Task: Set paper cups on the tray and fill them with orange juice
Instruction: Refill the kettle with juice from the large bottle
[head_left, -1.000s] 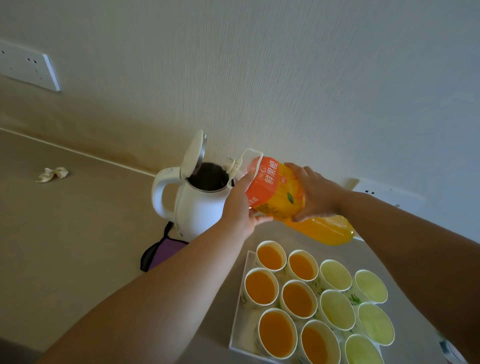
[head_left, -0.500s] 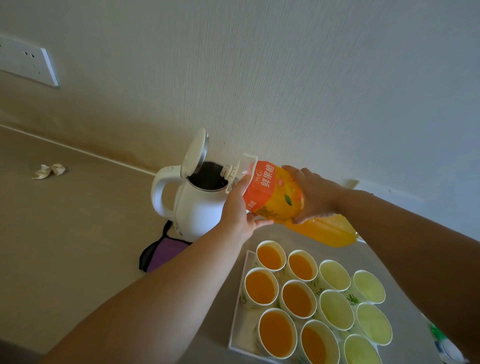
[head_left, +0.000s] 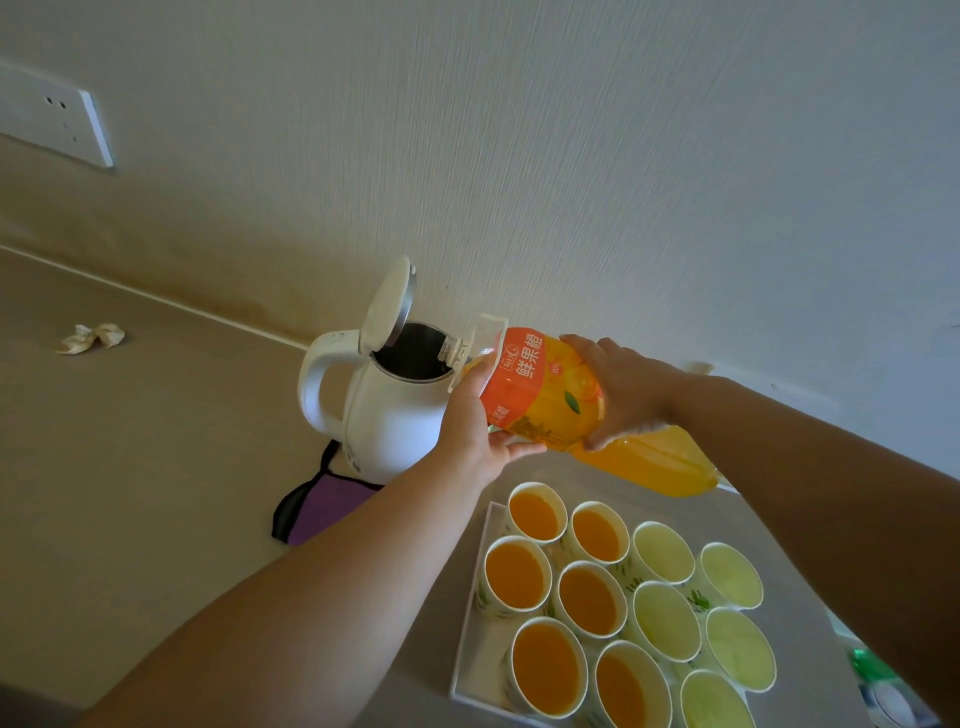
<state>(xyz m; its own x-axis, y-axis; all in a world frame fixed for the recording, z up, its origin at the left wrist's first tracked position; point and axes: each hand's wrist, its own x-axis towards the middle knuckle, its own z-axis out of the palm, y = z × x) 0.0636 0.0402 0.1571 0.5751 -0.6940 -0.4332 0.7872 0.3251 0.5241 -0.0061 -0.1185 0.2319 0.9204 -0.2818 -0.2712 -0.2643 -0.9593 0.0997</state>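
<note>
- A white wall socket sits on the wall at the far left.
- A crumpled scrap of paper lies on the beige counter, well apart from everything else.
- A purple cloth with a black edge lies on the counter, partly under the kettle's base.
- The white kettle stands upright near the wall, its handle to the left and its lid tipped up and open.
- The left hand grips the orange juice bottle from below at the neck end of the label, thumb up one side and fingers curled under.
- The bottle is held in the air, tilted, above the far end of the tray. Its neck points at the kettle's open mouth, just over the rim, and its juice-filled bottom hangs lower to the right.
- The right hand clamps the bottle from above, fingers wrapped over the label and thumb below.
- The white tray lies on the counter below the hands, packed with paper cups that touch one another.
- Six cups on the left hold orange juice.
- Five cups on the right show pale yellow-green insides; I cannot tell whether they hold anything.
- A green-topped item is cut off at the right edge.
</note>
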